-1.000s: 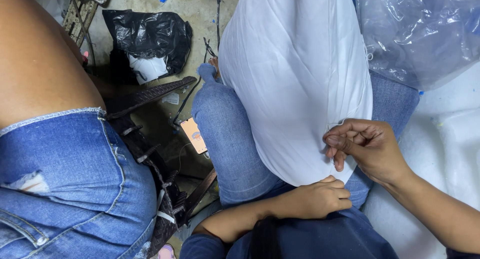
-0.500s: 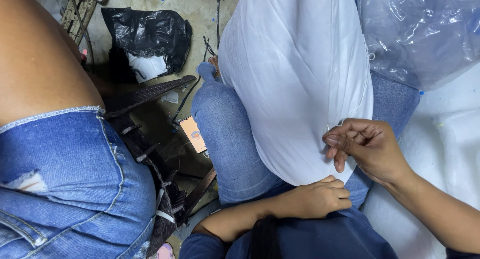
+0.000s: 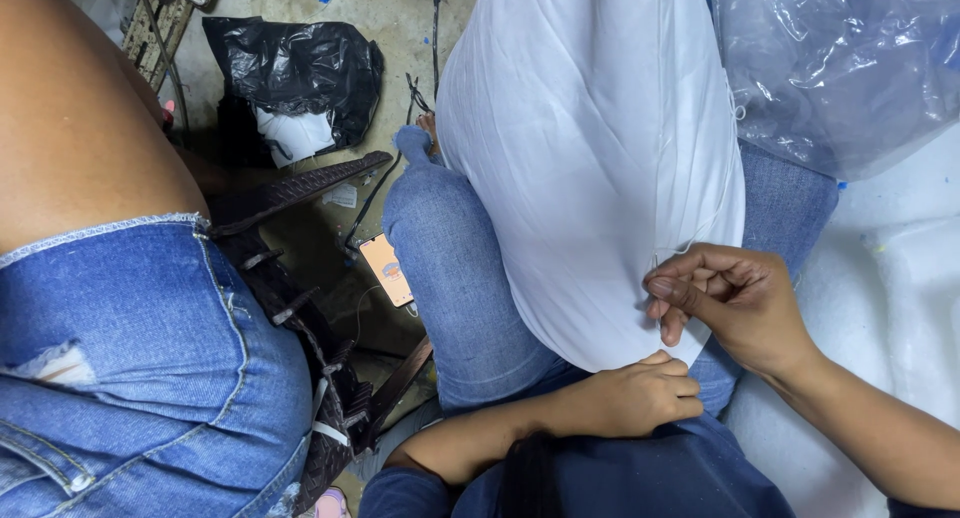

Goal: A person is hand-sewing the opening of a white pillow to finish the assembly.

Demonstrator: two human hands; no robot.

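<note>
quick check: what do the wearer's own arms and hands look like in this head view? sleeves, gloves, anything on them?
Both are bare. The left hand and right hand wear no gloves, rings or watch that can be seen. Both forearms are uncovered; a dark navy sleeve shows only near the left elbow. No cables or markings.

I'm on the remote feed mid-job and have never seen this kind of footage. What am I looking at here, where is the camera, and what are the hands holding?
There is no machine: this is one camera worn on a person's head, looking down at their own lap. The white stuffed pillow rests on their knees, which are in blue jeans. The left hand is closed on the pillow's lower edge. The right hand pinches the side seam, where a thin white thread runs up; I cannot make out a needle. On the floor lie a phone and a black plastic bag. Clear plastic sheeting sits at upper right. Another person in denim shorts is at the left.
</note>
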